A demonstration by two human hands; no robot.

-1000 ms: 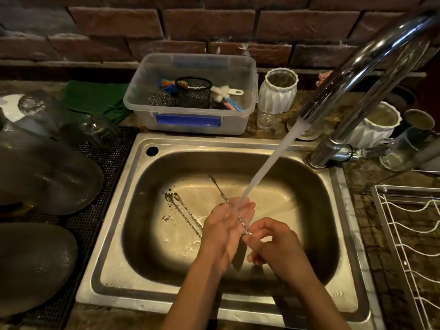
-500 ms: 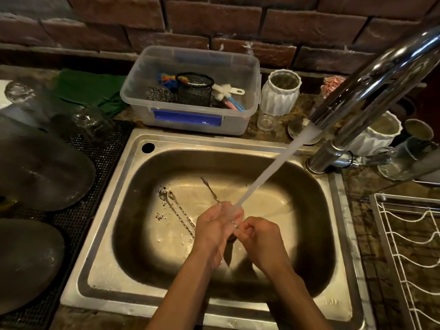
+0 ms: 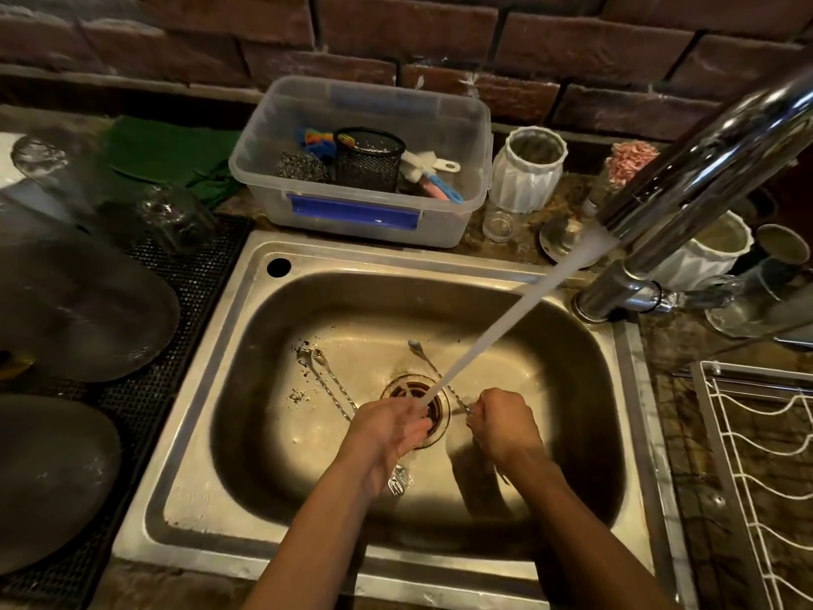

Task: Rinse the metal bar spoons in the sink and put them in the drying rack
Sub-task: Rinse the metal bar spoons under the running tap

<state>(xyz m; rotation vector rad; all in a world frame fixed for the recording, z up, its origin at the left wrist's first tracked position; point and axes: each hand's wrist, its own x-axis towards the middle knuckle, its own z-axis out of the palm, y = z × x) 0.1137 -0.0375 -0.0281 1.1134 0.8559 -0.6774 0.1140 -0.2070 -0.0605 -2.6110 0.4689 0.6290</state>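
Observation:
In the steel sink (image 3: 246, 433), my right hand (image 3: 506, 424) is shut on the near end of a twisted metal bar spoon (image 3: 433, 367), whose far tip points toward the back of the basin. My left hand (image 3: 387, 433) is loosely cupped under the water stream (image 3: 506, 319) over the drain (image 3: 398, 389), apart from that spoon and holding nothing that I can see. Two more bar spoons (image 3: 327, 380) lie side by side on the sink floor at the left, and their forked ends (image 3: 398, 482) show below my left wrist. The white wire drying rack (image 3: 748, 477) stands at the right.
The chrome faucet (image 3: 704, 147) arches over from the right, running. A clear plastic tub (image 3: 365, 213) with scrubbers and brushes sits behind the sink. White ribbed jars (image 3: 528, 178) and glasses stand at the back right. Dark plates (image 3: 79, 310) and glasses rest on a black mat at the left.
My hands have come apart: the left let go of the spoon and stays under the stream, while the right drew the spoon to the right. The drain now shows.

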